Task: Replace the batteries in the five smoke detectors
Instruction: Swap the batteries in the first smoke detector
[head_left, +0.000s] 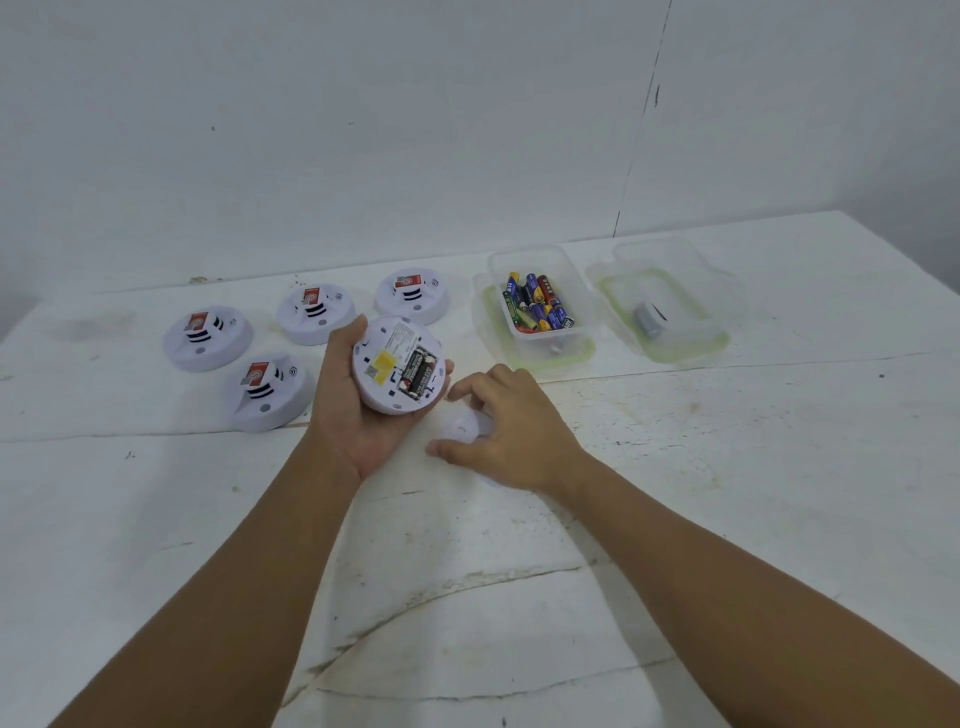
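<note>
Detector (399, 365) is flipped belly-up in the left hand (358, 410), fingers wrapped round its rim, just above the bench (727, 467). Two batteries (415, 373) sit exposed, long axis running away from me. Right hand (511, 436) is just beside it to the right, setting the round cover (465, 427) down, fingers curled on it. That's the hand nearer the batteries, I reckon.

No text is legible to me. The label (400, 335) on the detector (397, 364) in my left hand (358, 410) carries print too small to read; markings on the batteries (537, 304) at 1 o'clock are blurred.
</note>
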